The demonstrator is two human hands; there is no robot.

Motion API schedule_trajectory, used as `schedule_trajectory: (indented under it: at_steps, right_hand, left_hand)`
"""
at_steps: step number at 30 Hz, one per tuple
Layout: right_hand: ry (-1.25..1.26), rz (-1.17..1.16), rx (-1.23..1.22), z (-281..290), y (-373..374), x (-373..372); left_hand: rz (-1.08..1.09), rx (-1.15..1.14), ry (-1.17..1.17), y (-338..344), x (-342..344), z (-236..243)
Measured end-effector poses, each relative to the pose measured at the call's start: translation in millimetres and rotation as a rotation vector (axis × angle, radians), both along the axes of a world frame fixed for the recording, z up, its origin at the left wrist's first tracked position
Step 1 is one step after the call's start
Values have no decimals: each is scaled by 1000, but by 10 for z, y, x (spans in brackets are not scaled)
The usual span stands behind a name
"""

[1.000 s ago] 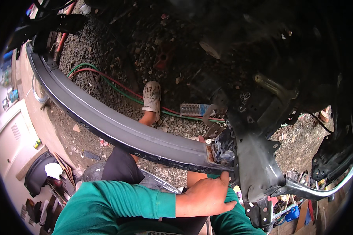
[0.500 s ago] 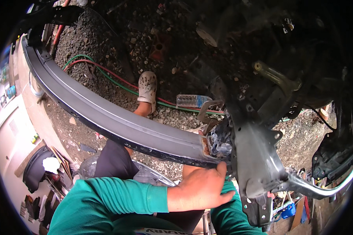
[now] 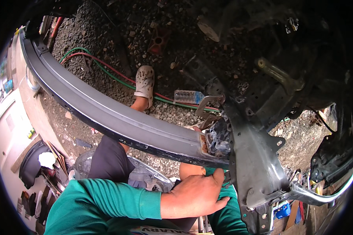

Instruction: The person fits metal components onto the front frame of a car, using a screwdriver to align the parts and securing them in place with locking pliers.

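Observation:
A long, curved grey metal beam (image 3: 117,117) crosses in front of me, its right end butting against a black metal bracket (image 3: 255,156). Rust and torn, crumpled metal (image 3: 217,141) show at that joint. My left hand (image 3: 196,196), in a green sleeve, is just below the beam's right end, fingers curled and closed. Whatever they grip is hidden. My right sleeve (image 3: 227,207) passes behind the left hand. A bit of skin, seemingly my right hand (image 3: 191,169), shows under the beam's lower edge; its fingers are hidden by the beam.
Green and red hoses (image 3: 117,76) run over gravel beyond the beam, past a foot in a pale clog (image 3: 144,82) and a plastic bottle (image 3: 188,96). A clear plastic part (image 3: 149,172) lies below the beam. At right are a bright curved metal bar (image 3: 321,197) and dark vehicle parts.
The whole view has shifted slightly. My left hand sits a little lower relative to the beam's end, still curled. More of the skin and green cuff behind it shows.

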State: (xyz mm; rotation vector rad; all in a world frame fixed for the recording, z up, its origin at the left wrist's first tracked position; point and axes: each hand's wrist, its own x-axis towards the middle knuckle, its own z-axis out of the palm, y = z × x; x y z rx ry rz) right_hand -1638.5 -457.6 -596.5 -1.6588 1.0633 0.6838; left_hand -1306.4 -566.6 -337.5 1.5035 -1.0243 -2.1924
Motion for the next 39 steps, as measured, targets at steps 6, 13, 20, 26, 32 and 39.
schedule_trajectory:
  at_steps: [6, 13, 20, 26, 32, 39]
  right_hand:
    - [-18, -4, 61, -36, 83, 3]
    - [-39, 10, 125, -47, 54, -40]
    - [-70, 34, 171, -164, -71, -18]
    - [-93, 51, 235, -226, -51, 18]
    - [-110, 54, 295, -249, -28, 1]
    - [-135, 63, 361, -284, -5, 71]
  left_hand:
    - [-8, 10, 4, 7, 5, 20]
    - [42, -12, -41, 89, -95, -24]
    - [79, -11, -21, 122, -86, -41]
    - [97, -34, -43, 194, -91, -60]
    - [116, -65, -45, 216, -165, -97]
    - [160, -108, -65, 232, -200, -114]
